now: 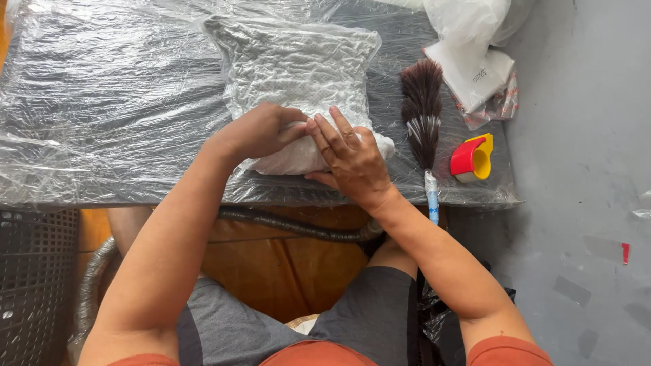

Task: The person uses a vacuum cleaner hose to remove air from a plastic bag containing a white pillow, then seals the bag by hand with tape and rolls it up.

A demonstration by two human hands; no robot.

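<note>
A clear plastic bag (298, 64) with a folded grey-white textured cloth inside lies on the table wrapped in plastic film (102, 102). Both my hands rest on the bag's near end, where a white folded part (288, 161) of the cloth shows. My left hand (261, 130) has its fingers curled over that end, gripping it. My right hand (352, 159) lies flat on the bag with fingers spread, its fingertips touching my left hand.
A dark feather duster (422, 112) with a pale blue handle lies right of the bag. A red and yellow tape dispenser (473, 158) sits near the table's right edge. White bagged packages (475, 68) lie at the back right. A black perforated basket (34, 271) stands at lower left.
</note>
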